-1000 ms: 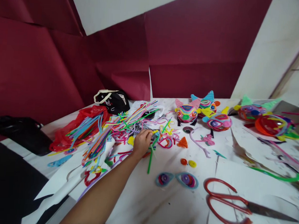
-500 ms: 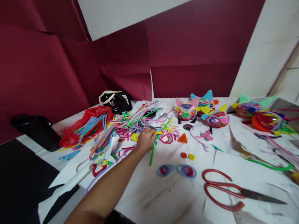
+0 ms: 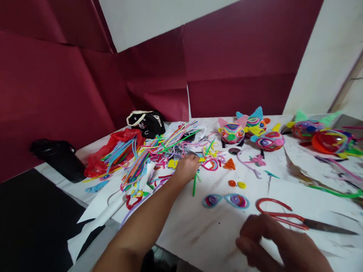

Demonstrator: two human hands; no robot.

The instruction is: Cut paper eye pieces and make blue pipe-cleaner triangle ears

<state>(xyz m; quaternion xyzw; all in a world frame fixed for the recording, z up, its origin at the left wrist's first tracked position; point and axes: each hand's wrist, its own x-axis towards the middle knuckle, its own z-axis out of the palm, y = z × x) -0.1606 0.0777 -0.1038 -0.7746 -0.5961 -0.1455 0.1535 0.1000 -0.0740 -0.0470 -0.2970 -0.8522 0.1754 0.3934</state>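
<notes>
My left hand [image 3: 188,169] reaches into the loose craft pieces at the middle of the table, its fingers closed on a small yellow piece [image 3: 201,159]. A green stick [image 3: 194,185] lies just below those fingers. At the lower right, my right hand [image 3: 273,246] is raised over the table, thumb and fingers curled apart with nothing visible between them. Beyond it lie red-handled scissors [image 3: 306,222]. Two teardrop eye shapes [image 3: 237,201] rest between the hands, with an orange disc [image 3: 232,183] and a yellow disc [image 3: 242,185] above them. An orange triangle [image 3: 229,164] sits near my left hand.
Colourful decorated animal heads [image 3: 232,133] line the back right. Bundled coloured strips [image 3: 136,162] and a red plastic bag [image 3: 106,151] lie left, near a black bottle [image 3: 58,159]. A black pouch [image 3: 148,124] stands behind. White paper sheets [image 3: 304,194] cover the right.
My right hand has come into view at the lower right. The view has shifted slightly, so the table things appear farther right. My left hand stays among the craft pieces.
</notes>
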